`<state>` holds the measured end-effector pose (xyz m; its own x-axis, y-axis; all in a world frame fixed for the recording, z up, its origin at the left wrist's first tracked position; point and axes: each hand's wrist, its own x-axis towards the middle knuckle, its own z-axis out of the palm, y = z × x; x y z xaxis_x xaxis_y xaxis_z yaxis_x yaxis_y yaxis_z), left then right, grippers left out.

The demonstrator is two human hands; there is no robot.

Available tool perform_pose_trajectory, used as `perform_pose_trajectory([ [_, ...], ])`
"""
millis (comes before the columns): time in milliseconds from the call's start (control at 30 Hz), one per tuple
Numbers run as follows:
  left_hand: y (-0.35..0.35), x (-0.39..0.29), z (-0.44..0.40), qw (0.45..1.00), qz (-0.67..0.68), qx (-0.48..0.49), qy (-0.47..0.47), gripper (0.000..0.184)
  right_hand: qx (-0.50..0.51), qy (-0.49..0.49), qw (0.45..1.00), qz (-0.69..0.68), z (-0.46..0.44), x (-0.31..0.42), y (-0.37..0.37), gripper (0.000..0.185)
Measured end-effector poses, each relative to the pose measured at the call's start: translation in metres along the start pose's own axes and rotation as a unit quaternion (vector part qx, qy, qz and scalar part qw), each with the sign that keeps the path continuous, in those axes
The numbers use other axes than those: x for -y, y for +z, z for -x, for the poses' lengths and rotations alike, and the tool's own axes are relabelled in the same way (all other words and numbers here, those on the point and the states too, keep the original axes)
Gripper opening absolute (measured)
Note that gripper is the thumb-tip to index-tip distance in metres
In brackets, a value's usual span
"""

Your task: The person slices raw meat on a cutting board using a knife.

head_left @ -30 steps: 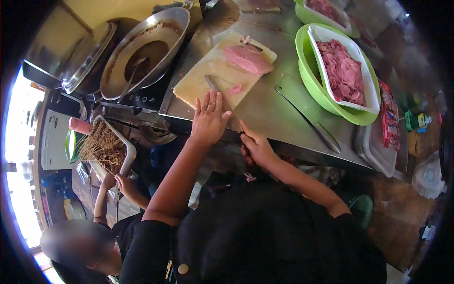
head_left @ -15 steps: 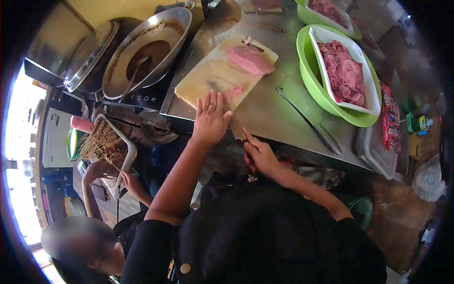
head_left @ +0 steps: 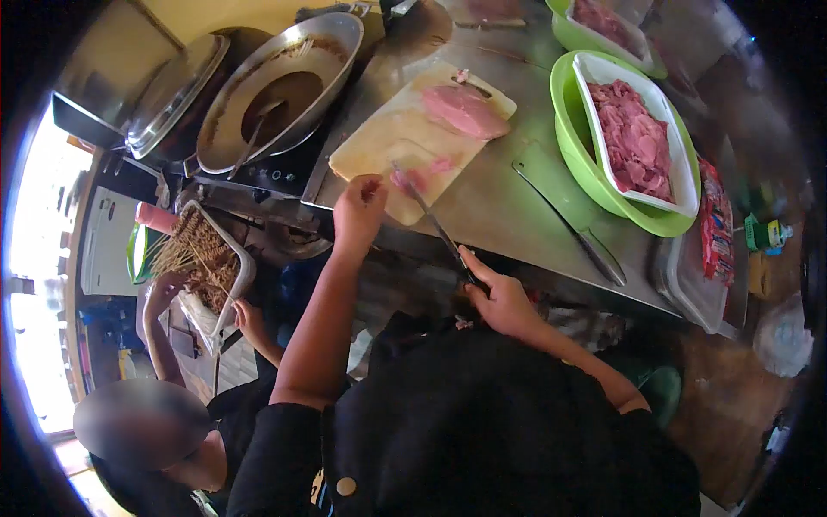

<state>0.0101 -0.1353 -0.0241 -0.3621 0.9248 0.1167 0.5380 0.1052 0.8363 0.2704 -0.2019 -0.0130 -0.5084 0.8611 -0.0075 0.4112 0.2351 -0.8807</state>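
My right hand (head_left: 501, 303) is wrapped round the handle of a knife (head_left: 441, 231). Its blade points away from me over the near part of a cream cutting board (head_left: 370, 142). Small pink meat pieces (head_left: 412, 181) lie by the blade's tip. At the board's near left edge is my left hand (head_left: 359, 214), raised, its fingers curled in; whatever they may hold is hidden. A large raw meat piece (head_left: 465, 112) rests at the board's far end, apart from both hands.
Right of the board lies a second knife (head_left: 573, 226). Beyond it, a green basin (head_left: 564, 129) holds a white tray of sliced meat (head_left: 633, 142). A wok (head_left: 345, 43) with brown sauce stands left. A co-worker's hands (head_left: 250, 323) are at a container of skewers (head_left: 202, 258).
My left hand has lifted off the knife area, shifted left and curled its fingers, which were flat before. The knife has turned, with its blade now more visible over the board.
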Motion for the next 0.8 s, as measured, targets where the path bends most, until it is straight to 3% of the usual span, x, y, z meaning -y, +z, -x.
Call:
perform_pose_trajectory([
  [67, 0.004, 0.001, -0.002, 0.992, 0.095, 0.053, -0.071, 0.029, -0.005, -0.027, 0.999, 0.044, 0.000, -0.001, 0.001, 0.059],
  [133, 0.008, -0.014, 0.000, 0.977, 0.154, 0.074, -0.129, 0.029, 0.025, 0.010, 0.995, 0.098, 0.000, 0.004, -0.002, 0.060],
  [233, 0.016, -0.006, -0.007, 0.969, 0.207, 0.032, -0.134, 0.038, 0.014, -0.022, 0.992, 0.123, 0.002, 0.002, -0.002, 0.068],
  [533, 0.010, -0.005, -0.016, 0.978, 0.159, 0.057, -0.120, 0.039, 0.047, -0.032, 0.988, 0.141, 0.005, 0.000, -0.011, 0.069],
  [633, 0.010, -0.007, -0.019, 0.990, 0.077, 0.066, -0.101, 0.040, 0.047, -0.056, 0.995, 0.072, 0.002, -0.005, -0.010, 0.067],
  [800, 0.013, -0.003, -0.022, 0.998, -0.033, 0.028, -0.035, 0.038, 0.054, -0.010, 0.997, -0.057, -0.005, -0.006, -0.014, 0.058],
])
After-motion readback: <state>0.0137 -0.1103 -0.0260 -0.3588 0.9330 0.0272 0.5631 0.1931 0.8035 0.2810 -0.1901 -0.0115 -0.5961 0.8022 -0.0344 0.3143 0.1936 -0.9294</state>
